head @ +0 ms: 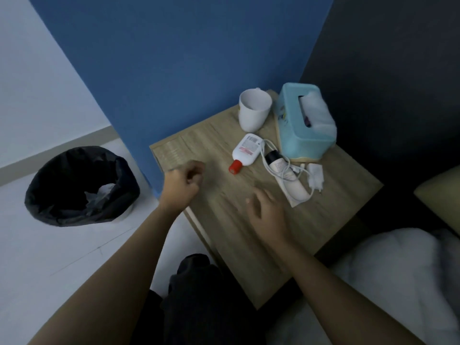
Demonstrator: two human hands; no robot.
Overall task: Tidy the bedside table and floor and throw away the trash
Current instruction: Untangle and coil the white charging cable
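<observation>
Head view: left hand (184,185) is curled in a fist over the bedside table's (224,245) left edge, nothing visible in it. Right hand (266,215) hovers with fingers loosely spread, holding nothing. Just beyond lie a red-capped bottle (246,150) and a tube (286,178) with charger cable (267,165) looped over it. Mug (254,110) and tissue box (298,130) stand at the back. Bin (62,202) on the floor, left, has crumpled trash inside. Risk: lifting the tube probably drags the cable and rolls the bottle.
</observation>
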